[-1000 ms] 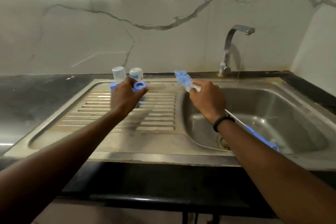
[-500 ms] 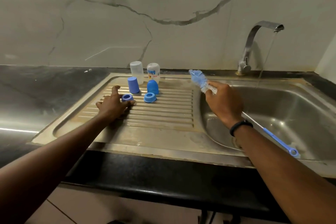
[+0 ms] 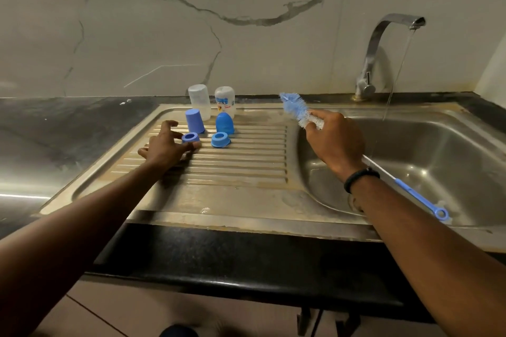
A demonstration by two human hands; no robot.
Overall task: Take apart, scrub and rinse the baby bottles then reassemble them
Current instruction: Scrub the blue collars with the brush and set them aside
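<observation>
While the bottle brush [image 3: 297, 110] sits gripped in the right hand [image 3: 335, 142], bottles [image 3: 199, 101] and caps [image 3: 195, 120] stand dismantled on the drainboard [image 3: 241, 164]; left hand [image 3: 164, 146], fingers spread, touches a collar ring [image 3: 190, 137]; reassembly outstanding

The sink [image 3: 273, 194] was brushed steel, dulled and rust-stained on its ribbed drainer. At its twelve o'clock stood two cloudy translucent plastic bottles [image 3: 199, 101], with matt blue plastic caps [image 3: 194, 120] before them. The brush [image 3: 294, 107] had soft blue bristles. The wall [image 3: 164, 22] was glossy veined marble; the tap [image 3: 383, 44] was polished metal.
</observation>
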